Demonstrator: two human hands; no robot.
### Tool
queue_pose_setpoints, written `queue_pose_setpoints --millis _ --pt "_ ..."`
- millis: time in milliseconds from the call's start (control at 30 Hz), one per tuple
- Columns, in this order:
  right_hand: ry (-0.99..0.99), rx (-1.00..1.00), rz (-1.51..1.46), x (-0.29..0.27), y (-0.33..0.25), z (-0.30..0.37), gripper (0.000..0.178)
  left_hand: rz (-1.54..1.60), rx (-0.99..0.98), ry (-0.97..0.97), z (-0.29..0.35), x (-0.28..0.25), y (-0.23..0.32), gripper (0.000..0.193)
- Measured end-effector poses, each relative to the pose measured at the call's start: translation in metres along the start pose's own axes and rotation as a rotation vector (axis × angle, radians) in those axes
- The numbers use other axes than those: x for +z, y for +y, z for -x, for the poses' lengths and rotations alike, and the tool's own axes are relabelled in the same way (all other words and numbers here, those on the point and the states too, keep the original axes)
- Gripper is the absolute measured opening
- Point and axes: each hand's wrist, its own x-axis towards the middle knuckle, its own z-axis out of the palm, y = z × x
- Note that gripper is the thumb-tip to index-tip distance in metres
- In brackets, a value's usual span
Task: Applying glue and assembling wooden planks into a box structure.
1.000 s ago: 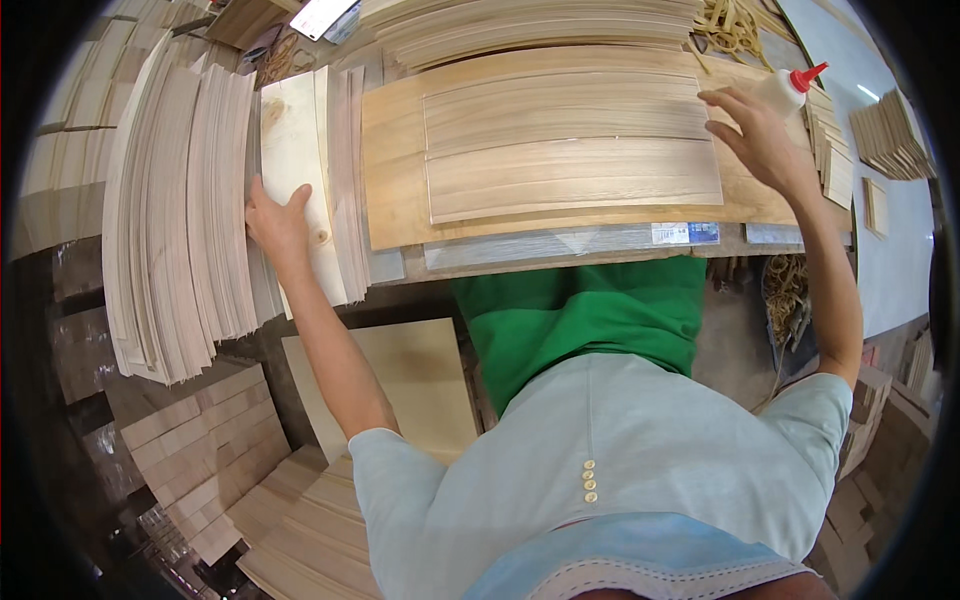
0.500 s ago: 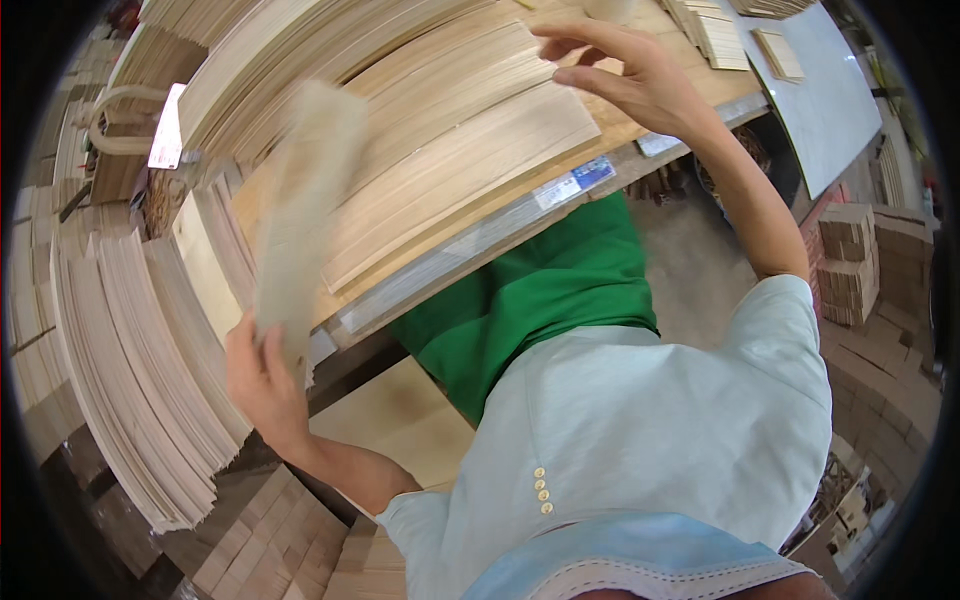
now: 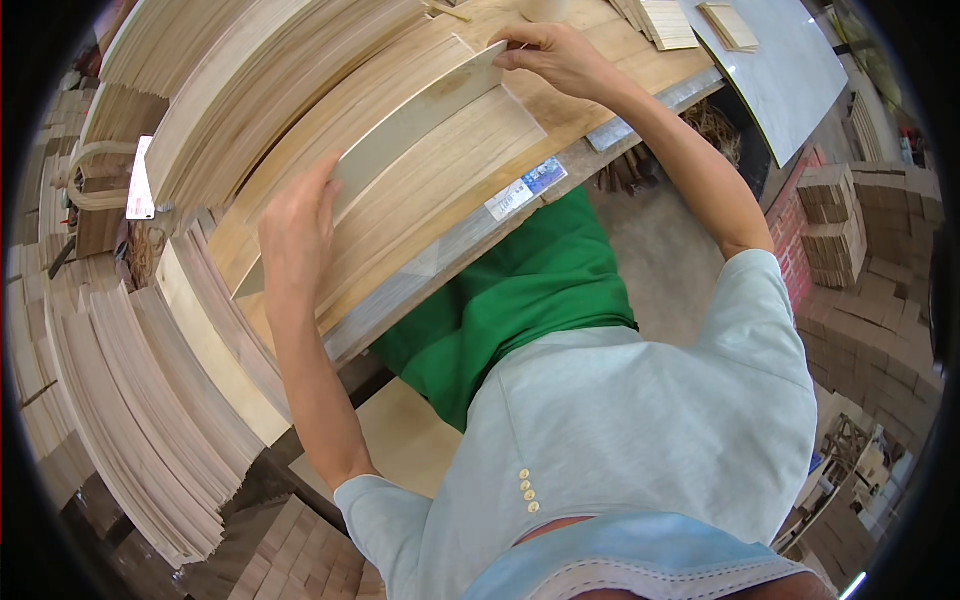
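A long, thin wooden strip (image 3: 415, 112) is tilted up on its edge above other pale strips. My right hand (image 3: 555, 62) pinches its far right end between thumb and fingers. Toward the strip's left end, my left hand (image 3: 298, 225) is closed on it, with the fingertips partly hidden. Below lie flat wooden strips (image 3: 440, 170), side by side on the wooden worktable (image 3: 590, 125).
Tall stacks of long strips (image 3: 250, 90) stand at the back left of the table. More stacked strips (image 3: 140, 400) fill the left side. Short wooden pieces (image 3: 665, 25) lie at the far right, near a pale grey panel (image 3: 775, 75). A phone-like white object (image 3: 141, 178) leans at left.
My left hand has swung the strip from upright at the left to lengthwise over the flat strips. My right hand, open and empty before, now grips its other end.
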Motion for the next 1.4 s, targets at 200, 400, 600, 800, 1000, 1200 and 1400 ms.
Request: queue_pose_setpoints --millis 200,400,600,800,1000,1200,1400 --pt "0.011 -0.003 0.040 -0.001 0.000 0.002 0.023 0.038 -0.004 0.002 -0.001 0.007 -0.006 0.028" --pt "0.017 0.003 0.038 0.004 -0.002 0.002 0.024 0.027 -0.022 -0.011 0.001 0.005 -0.011 0.027" --pt "0.034 0.063 0.060 0.010 0.015 -0.004 0.016 -0.004 -0.108 -0.114 -0.001 -0.013 -0.015 0.029" --pt "-0.027 0.026 0.037 -0.005 0.033 -0.003 0.026 0.078 -0.373 -0.259 0.032 -0.067 -0.059 0.032" --pt "-0.078 -0.035 -0.042 0.001 0.048 -0.010 0.027 0.002 -0.488 -0.204 0.054 -0.067 -0.079 0.026" --pt "-0.090 -0.031 -0.058 0.003 0.041 -0.014 0.027 -0.014 -0.477 -0.164 0.065 -0.059 -0.089 0.024" --pt "-0.056 0.039 0.190 -0.007 0.008 0.003 0.026 -0.151 -0.274 -0.154 0.056 -0.046 -0.083 0.031"
